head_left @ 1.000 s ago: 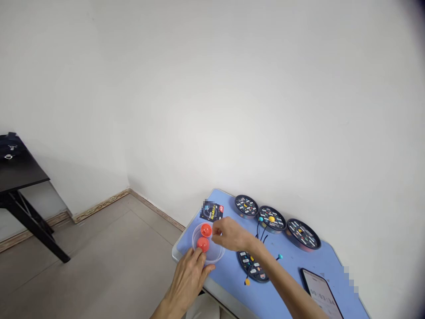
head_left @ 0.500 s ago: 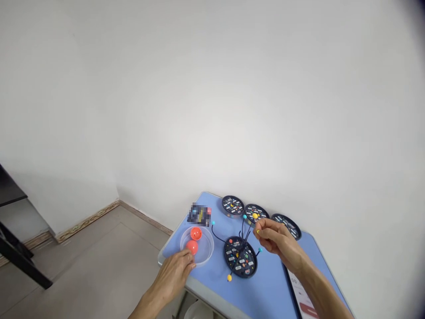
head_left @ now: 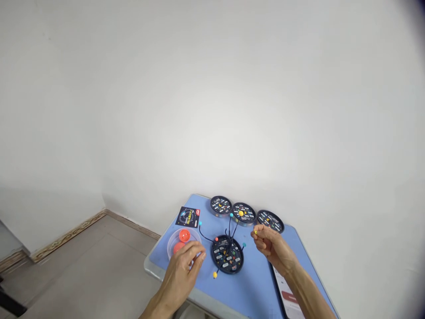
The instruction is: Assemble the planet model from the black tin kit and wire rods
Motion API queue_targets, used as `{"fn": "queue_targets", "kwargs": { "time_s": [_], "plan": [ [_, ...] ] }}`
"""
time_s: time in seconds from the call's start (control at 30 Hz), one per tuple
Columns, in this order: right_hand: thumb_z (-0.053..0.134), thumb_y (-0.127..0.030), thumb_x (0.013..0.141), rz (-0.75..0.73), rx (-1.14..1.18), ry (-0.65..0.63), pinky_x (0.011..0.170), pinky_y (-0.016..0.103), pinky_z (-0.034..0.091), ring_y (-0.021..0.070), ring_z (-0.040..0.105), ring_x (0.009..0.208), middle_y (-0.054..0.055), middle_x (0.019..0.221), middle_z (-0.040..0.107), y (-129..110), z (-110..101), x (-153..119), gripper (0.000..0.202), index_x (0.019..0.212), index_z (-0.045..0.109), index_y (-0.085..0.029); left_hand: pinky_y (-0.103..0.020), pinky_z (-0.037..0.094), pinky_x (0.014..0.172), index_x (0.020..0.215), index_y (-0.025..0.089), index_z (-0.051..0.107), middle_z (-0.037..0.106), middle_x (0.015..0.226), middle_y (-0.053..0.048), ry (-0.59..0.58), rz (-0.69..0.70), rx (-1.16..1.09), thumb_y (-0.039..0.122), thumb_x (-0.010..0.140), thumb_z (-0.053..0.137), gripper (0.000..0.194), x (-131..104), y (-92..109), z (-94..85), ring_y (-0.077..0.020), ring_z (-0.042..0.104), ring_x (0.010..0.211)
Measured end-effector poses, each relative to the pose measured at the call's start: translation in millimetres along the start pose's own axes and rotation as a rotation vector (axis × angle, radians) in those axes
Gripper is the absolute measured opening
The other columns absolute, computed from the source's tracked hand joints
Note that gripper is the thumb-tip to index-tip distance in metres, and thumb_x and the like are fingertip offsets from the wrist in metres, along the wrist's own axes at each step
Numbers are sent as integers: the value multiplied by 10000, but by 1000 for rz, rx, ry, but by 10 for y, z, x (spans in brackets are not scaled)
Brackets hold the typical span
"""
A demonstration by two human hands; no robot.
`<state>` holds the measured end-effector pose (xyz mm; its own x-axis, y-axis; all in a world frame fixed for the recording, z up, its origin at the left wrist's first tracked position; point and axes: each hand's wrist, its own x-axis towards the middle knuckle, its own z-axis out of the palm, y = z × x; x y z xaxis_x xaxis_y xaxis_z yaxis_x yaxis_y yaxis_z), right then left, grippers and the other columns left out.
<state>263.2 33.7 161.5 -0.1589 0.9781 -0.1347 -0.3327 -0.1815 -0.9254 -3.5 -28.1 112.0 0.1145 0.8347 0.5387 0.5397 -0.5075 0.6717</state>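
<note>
My right hand point(head_left: 275, 250) is closed in a pinch on a small yellow ball point(head_left: 255, 232), held above the table to the right of the model. My left hand point(head_left: 184, 274) hovers by the near side of the clear round tray point(head_left: 170, 241), thumb and fingertips together; whatever is between them, if anything, is hidden. Between the hands stands a planet model with thin black curved arms on a dark printed round base point(head_left: 227, 265). Its arms carry small balls, among them a yellow ball point(head_left: 215, 274), a large yellow ball point(head_left: 241, 213) and a teal ball point(head_left: 200, 223).
Two orange-red half shells point(head_left: 184, 235) lie in the clear tray. Behind are three dark round discs point(head_left: 221, 205) along the wall and a black printed card point(head_left: 187, 217). A phone point(head_left: 286, 294) lies under my right forearm on the blue table point(head_left: 245, 292).
My left hand has left the tray's near edge and come up and right, toward the model. My right hand keeps its pinch on the yellow ball. The camera view has shifted slightly.
</note>
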Motion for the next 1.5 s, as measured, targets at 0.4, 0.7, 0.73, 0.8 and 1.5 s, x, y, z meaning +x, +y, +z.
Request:
{"fn": "queue_targets", "kwargs": {
  "time_s": [0.4,0.7,0.73,0.8,1.5],
  "plan": [
    [712,-194,548,-14,-13,19,416,196,114,25,304,437,-40,570,507,-47,17,151,165,658,593,-162,-290,475,694,827,150,710,693,736,-38,-180,-299,-268,249,795,488,246,1008,-248,514,-191,624,709],
    [751,-198,533,7,-94,1,436,200,233,55,402,495,13,646,575,-24,72,306,175,674,683,-120,-279,483,666,778,137,675,687,787,-45,-360,-428,-456,251,767,537,179,1148,-400,774,-165,635,695],
    [755,-197,531,11,-104,-4,437,203,236,58,409,500,16,652,578,-16,75,323,179,678,687,-119,-278,481,666,779,137,673,683,788,-44,-372,-434,-472,257,769,540,179,1149,-405,790,-164,633,702],
    [770,-209,532,16,-121,-8,437,204,230,58,407,499,13,650,573,3,75,357,190,680,690,-121,-274,477,659,772,134,666,671,776,-42,-389,-449,-497,267,770,547,179,1153,-416,822,-163,627,708],
    [712,-320,598,-63,-470,31,439,241,233,82,363,421,-57,448,503,19,46,475,163,666,649,-186,-303,510,680,791,136,677,667,739,-34,-426,-596,-565,194,757,538,154,1096,-487,923,-183,670,719]
  ]
}}
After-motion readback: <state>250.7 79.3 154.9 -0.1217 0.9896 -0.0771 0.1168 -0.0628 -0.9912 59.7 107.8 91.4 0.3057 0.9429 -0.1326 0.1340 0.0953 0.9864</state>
